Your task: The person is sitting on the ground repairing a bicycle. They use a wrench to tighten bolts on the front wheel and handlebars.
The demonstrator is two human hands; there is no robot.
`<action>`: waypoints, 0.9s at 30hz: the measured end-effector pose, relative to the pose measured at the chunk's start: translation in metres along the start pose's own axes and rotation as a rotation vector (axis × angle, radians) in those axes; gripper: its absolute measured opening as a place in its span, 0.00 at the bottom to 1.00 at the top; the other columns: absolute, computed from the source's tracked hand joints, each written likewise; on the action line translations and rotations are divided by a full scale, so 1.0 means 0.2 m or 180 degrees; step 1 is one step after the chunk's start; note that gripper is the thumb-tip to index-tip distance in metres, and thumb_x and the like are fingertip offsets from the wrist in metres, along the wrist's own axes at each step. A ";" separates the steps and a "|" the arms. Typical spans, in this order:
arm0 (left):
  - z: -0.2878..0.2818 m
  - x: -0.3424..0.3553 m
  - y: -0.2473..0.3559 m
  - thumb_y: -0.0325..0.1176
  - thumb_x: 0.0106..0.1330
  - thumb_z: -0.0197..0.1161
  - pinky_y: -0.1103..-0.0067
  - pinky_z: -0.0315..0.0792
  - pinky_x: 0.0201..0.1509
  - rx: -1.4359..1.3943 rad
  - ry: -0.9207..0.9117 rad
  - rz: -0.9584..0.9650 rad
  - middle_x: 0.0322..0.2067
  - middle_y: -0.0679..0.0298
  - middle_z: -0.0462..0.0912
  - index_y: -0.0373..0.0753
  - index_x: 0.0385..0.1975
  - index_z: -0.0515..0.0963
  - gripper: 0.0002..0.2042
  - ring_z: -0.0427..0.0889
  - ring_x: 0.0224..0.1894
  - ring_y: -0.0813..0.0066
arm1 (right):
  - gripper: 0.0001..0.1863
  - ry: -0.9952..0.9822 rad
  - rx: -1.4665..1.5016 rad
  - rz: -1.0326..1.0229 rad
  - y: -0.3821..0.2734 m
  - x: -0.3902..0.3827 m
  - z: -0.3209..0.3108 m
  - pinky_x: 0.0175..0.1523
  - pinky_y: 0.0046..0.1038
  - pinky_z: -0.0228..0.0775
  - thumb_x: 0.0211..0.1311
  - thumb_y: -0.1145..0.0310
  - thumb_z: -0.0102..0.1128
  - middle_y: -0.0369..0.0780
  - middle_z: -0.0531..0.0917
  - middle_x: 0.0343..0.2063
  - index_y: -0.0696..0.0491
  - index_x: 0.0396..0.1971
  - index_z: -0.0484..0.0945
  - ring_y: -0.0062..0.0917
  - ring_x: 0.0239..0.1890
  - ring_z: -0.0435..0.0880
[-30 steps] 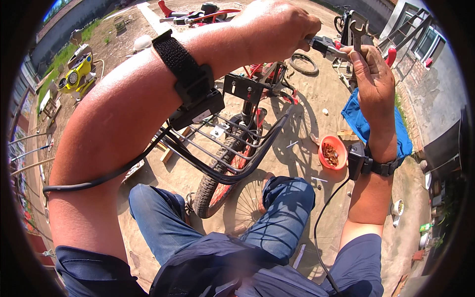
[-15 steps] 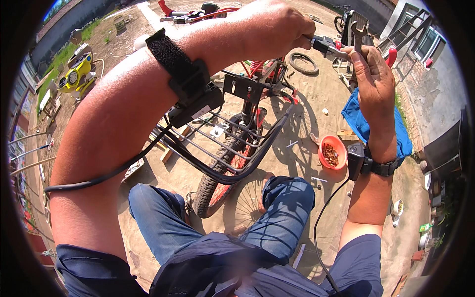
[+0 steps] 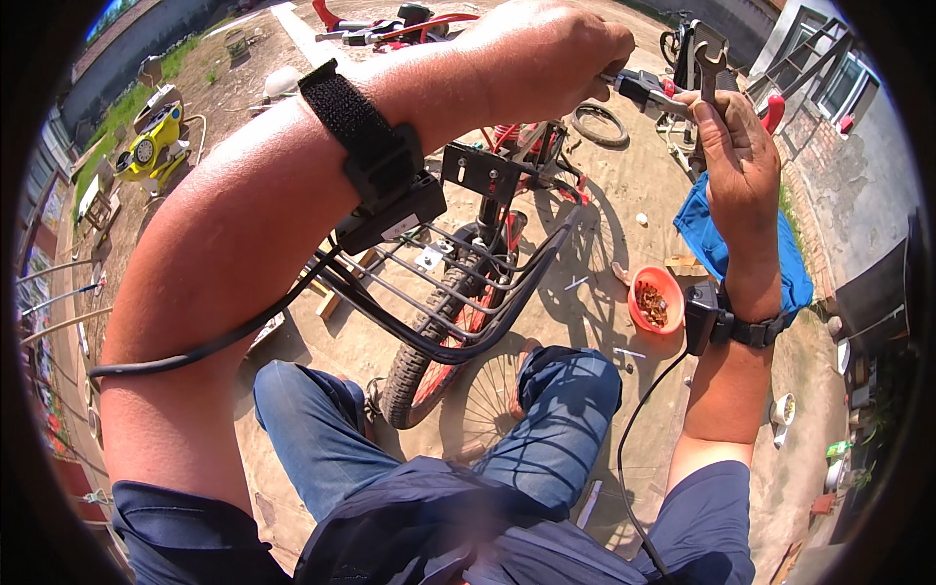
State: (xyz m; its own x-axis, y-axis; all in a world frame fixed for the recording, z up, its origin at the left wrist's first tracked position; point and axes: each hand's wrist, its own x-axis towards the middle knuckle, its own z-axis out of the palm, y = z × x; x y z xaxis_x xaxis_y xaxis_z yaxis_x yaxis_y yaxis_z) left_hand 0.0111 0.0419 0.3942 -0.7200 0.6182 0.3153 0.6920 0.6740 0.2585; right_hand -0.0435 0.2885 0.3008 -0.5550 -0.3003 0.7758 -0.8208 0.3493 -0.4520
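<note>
A red bicycle with a black wire basket stands in front of my knees. My left hand is raised high, its fingers closed on a small tool or part at the handlebar end. My right hand grips an open-ended metal wrench, held upright beside that part. Both wrists carry black strapped devices with cables. A black bracket sits above the basket on the bicycle's front.
An orange bowl with small rusty parts sits on the dirt ground by a blue cloth. A loose tyre lies farther off. A yellow machine stands at the far left. Another red frame lies at the top.
My left forearm has shifted slightly; both hands stay raised at the handlebar end, the wrench still in my right hand.
</note>
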 end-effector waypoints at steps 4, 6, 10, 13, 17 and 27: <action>0.06 0.07 0.00 0.52 0.72 0.50 0.74 0.75 0.38 0.0121 0.0039 0.0054 0.34 0.55 0.79 0.33 0.41 0.78 0.24 0.80 0.35 0.72 | 0.07 0.0051 -0.0017 -0.0095 0.01 0.00 0.01 0.31 0.16 0.58 0.69 0.72 0.56 0.30 0.69 0.22 0.59 0.30 0.73 0.11 0.26 0.64; 0.07 0.09 -0.01 0.52 0.72 0.50 0.73 0.75 0.38 0.0181 0.0059 0.0080 0.34 0.54 0.79 0.33 0.41 0.78 0.24 0.80 0.35 0.72 | 0.07 0.0033 -0.0060 -0.0108 0.00 0.00 0.01 0.31 0.16 0.58 0.69 0.72 0.56 0.30 0.69 0.22 0.59 0.31 0.73 0.11 0.26 0.64; 0.06 0.10 -0.05 0.52 0.72 0.50 0.73 0.75 0.39 0.0300 0.0100 0.0138 0.34 0.54 0.79 0.33 0.41 0.78 0.24 0.80 0.36 0.71 | 0.07 -0.0005 0.0052 -0.0031 0.01 0.00 0.00 0.31 0.16 0.58 0.69 0.72 0.56 0.30 0.69 0.23 0.59 0.32 0.74 0.11 0.27 0.64; 0.07 0.12 -0.07 0.52 0.72 0.50 0.73 0.75 0.39 0.0394 0.0129 0.0176 0.35 0.54 0.79 0.33 0.41 0.78 0.24 0.80 0.36 0.71 | 0.07 -0.0006 0.0061 -0.0030 0.01 0.00 0.00 0.32 0.16 0.58 0.69 0.72 0.56 0.29 0.69 0.23 0.59 0.32 0.74 0.11 0.27 0.63; 0.08 0.13 -0.10 0.52 0.72 0.50 0.73 0.75 0.39 0.0516 0.0170 0.0237 0.35 0.54 0.79 0.33 0.41 0.78 0.24 0.80 0.36 0.71 | 0.07 0.0016 0.0020 -0.0085 0.00 0.00 0.01 0.32 0.16 0.58 0.69 0.72 0.56 0.29 0.69 0.23 0.59 0.32 0.74 0.11 0.27 0.63; 0.12 0.14 -0.13 0.51 0.72 0.50 0.73 0.75 0.40 0.0822 0.0278 0.0378 0.35 0.54 0.79 0.33 0.41 0.78 0.23 0.80 0.37 0.71 | 0.07 -0.0001 0.0007 -0.0085 0.01 0.00 0.00 0.32 0.16 0.59 0.69 0.71 0.56 0.30 0.70 0.23 0.59 0.32 0.75 0.11 0.27 0.65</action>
State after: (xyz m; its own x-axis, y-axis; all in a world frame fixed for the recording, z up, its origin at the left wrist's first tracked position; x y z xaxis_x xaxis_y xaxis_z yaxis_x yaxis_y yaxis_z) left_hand -0.0289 0.0505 0.3749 -0.6198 0.6693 0.4097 0.7268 0.6865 -0.0221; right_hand -0.0452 0.2887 0.2989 -0.5330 -0.3098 0.7873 -0.8356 0.3394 -0.4321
